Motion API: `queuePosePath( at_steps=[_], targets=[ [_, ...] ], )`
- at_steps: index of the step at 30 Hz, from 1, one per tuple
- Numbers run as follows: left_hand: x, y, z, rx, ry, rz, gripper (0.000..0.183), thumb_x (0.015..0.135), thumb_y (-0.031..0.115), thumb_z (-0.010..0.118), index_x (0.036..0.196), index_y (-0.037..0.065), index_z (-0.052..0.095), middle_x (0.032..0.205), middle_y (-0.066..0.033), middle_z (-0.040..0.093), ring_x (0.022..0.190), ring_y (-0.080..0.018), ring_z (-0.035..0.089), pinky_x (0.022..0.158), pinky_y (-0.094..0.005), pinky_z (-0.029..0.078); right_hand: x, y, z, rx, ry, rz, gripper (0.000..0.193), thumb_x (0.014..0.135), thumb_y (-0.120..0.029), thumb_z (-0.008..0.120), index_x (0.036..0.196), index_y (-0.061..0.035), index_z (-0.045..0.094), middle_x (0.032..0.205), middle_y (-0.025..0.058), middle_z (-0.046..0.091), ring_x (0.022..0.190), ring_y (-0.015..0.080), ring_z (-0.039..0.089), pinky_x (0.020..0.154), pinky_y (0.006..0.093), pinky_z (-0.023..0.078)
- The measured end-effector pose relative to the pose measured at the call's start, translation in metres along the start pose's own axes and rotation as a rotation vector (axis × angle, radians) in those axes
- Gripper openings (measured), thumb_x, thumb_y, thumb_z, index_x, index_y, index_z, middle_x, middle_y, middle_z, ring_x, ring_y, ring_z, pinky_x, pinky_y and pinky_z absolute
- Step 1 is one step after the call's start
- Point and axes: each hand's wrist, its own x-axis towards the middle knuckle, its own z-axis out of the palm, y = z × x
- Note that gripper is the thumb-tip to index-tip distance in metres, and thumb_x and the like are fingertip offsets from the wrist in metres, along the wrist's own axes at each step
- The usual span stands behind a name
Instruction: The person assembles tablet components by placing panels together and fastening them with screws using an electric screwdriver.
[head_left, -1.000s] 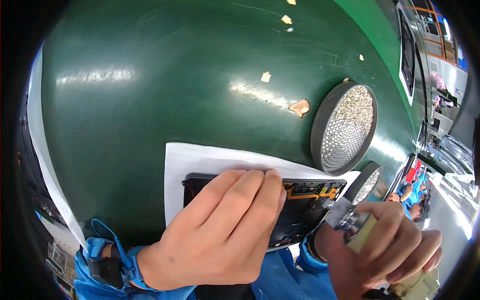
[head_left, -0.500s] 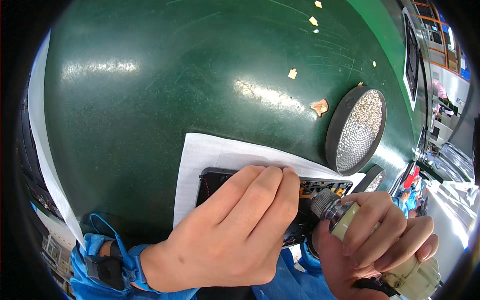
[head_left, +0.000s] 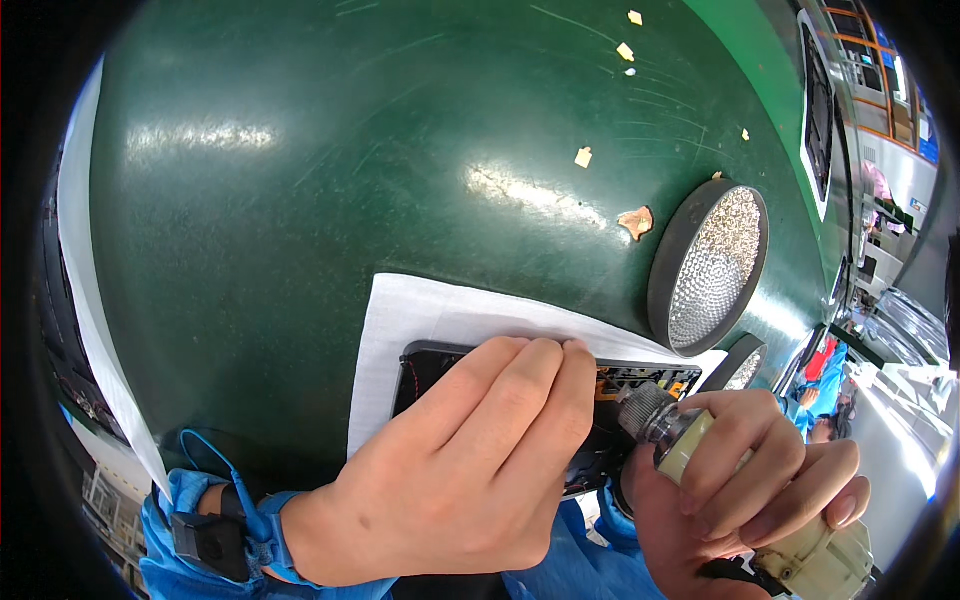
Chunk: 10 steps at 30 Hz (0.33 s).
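Observation:
A black open electronic device, tablet-like with a circuit board along its far edge, lies on a white sheet. My left hand covers its middle, fingers pressed together and bent down at the far edge. Their tips are hidden, so whatever they grip cannot be made out. In my right hand is an electric screwdriver with a knurled metal nose and pale yellowish body. Its nose slants over the board, close beside my left fingers; where the bit touches is too small to tell.
A round grey dish of small screws stands beyond the sheet, with a second dish nearer on the right. Paper scraps and a brown scrap dot the green table. Another person in blue sits far right.
Both hands, the device and the screwdriver keep nearly the same places. The whole view has shifted slightly, and the screwdriver sits a touch further left.

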Motion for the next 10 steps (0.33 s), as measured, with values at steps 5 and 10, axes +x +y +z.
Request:
queuePosePath(
  at_steps=[5,10],
  targets=[
    [0.0001,-0.0012,0.0031,0.0,0.001,0.007,0.037,0.073,0.003,0.087,0.103,-0.011,0.072,0.111,-0.0137,0.073,0.095,-0.0296,0.068,0.079,-0.0387,0.058,-0.0013,0.0004,-0.0007,-0.014,0.003,0.009,0.064,0.104,-0.038,0.067,0.143,0.0018,0.035,0.1,0.0062,0.048,0.063,0.0126,0.048,0.044,0.0286,0.04],
    [0.0032,-0.0008,0.0025,-0.036,-0.017,0.002,0.04,0.075,0.006,0.087,0.107,-0.013,0.071,0.112,-0.0138,0.073,0.096,-0.0315,0.068,0.08,-0.04,0.059,-0.0027,-0.0018,-0.0002,-0.051,0.011,0.023,0.066,0.103,-0.041,0.068,0.144,0.0006,0.037,0.101,0.0057,0.048,0.063,0.0134,0.048,0.044,0.029,0.041]
  ],
)
